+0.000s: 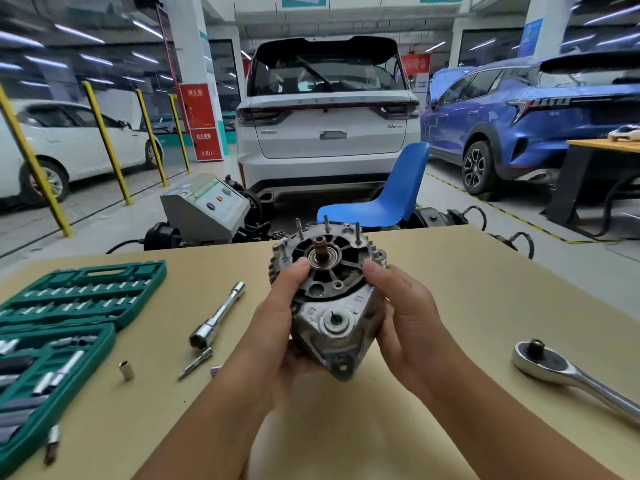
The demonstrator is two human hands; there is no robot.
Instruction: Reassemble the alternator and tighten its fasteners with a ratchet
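Observation:
I hold the grey, grimy alternator point(334, 317) above the tan table point(485, 289), its open end facing me with the shaft and bearing in the middle and several studs sticking up. My left hand point(277, 327) grips its left side, thumb on the end face. My right hand point(405, 317) grips the right side, thumb on the rim. The chrome ratchet point(568, 375) lies on the table to the right, apart from both hands.
An open green socket case point(69, 317) lies at the left. A chrome extension with a socket point(216, 317), a small socket point(126, 370) and loose bits point(195, 363) lie between case and hands. A blue chair point(388, 192) and a grey machine point(204, 209) stand behind the table.

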